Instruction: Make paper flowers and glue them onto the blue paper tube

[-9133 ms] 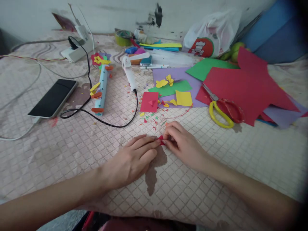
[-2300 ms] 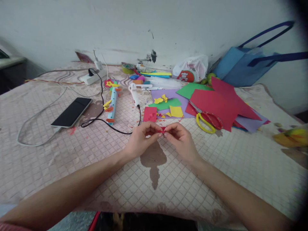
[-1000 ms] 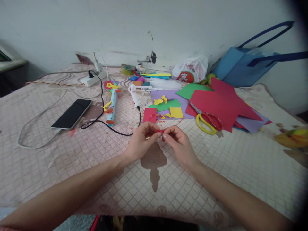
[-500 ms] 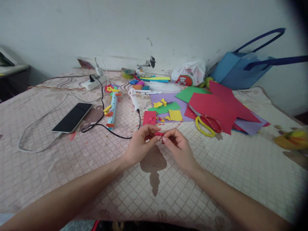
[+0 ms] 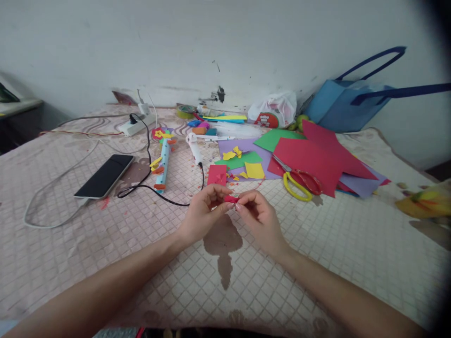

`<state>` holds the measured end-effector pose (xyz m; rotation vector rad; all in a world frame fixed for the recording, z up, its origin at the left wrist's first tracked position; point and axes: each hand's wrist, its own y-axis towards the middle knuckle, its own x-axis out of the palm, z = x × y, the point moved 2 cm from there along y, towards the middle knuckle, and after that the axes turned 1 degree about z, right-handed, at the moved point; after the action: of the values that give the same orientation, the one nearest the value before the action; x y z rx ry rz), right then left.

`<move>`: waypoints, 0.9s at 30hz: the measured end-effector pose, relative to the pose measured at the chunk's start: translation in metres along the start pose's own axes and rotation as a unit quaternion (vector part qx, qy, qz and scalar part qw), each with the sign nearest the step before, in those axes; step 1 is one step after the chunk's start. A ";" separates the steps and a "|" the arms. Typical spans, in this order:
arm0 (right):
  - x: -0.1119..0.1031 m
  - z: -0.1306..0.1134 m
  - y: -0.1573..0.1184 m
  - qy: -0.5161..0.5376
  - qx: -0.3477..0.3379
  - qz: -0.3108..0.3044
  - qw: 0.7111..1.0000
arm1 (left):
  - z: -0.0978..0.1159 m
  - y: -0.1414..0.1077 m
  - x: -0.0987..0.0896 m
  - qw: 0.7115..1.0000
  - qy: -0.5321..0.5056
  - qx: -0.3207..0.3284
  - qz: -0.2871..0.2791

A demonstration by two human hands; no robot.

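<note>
Between the fingertips of both hands is a small red piece of craft paper or foam [image 5: 231, 199], partly hidden by the fingers. My left hand [image 5: 207, 211] pinches its left end, and my right hand [image 5: 260, 218] pinches the right end. Both thumbs nearly meet at its lower edge. Just beyond the hands lie a red square sheet [image 5: 215, 172] with small scraps on it and a yellow square [image 5: 254, 170]. A white glue gun [image 5: 194, 149] lies behind my left hand. Left of it is a light-blue stick [image 5: 164, 162] decorated with orange and yellow pieces.
Scissors with red and yellow handles [image 5: 296, 188] lie right of the hands against large red sheets [image 5: 312, 155]. A black cord [image 5: 165, 199] loops left of the hands, near a phone [image 5: 104, 177]. A power strip [image 5: 136, 126], plastic bag [image 5: 274, 110] and blue bag [image 5: 338, 105] stand along the wall.
The view has shifted slightly. The hands stay together, still pinching the red piece, with a little more of it showing between the fingertips.
</note>
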<state>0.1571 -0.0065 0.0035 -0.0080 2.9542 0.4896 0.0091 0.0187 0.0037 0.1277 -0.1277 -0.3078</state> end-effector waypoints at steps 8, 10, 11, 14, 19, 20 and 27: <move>0.001 -0.004 0.000 0.020 0.014 -0.007 1.000 | 0.008 0.003 -0.001 0.997 -0.050 -0.049 0.012; 0.000 -0.003 -0.001 0.024 0.024 0.007 0.999 | 0.007 0.003 -0.002 0.998 -0.047 -0.049 0.014; -0.001 -0.002 -0.001 0.028 0.030 0.014 0.999 | 0.007 0.004 -0.002 0.998 -0.045 -0.048 0.013; -0.002 0.000 0.000 0.045 0.050 0.015 0.998 | 0.006 0.003 -0.002 0.999 -0.038 -0.033 0.003; -0.003 -0.002 0.001 0.035 0.050 -0.016 0.998 | 0.006 0.000 -0.001 1.000 0.012 -0.001 -0.012; -0.003 -0.002 0.002 0.027 0.046 -0.018 0.998 | 0.006 0.000 -0.001 1.000 0.023 0.004 -0.011; -0.005 -0.001 0.001 -0.017 0.017 -0.014 1.000 | 0.007 -0.001 0.000 1.000 0.017 -0.003 -0.002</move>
<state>0.1620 -0.0058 0.0060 -0.0373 2.9253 0.4313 0.0074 0.0168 0.0106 0.1270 -0.0924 -0.3089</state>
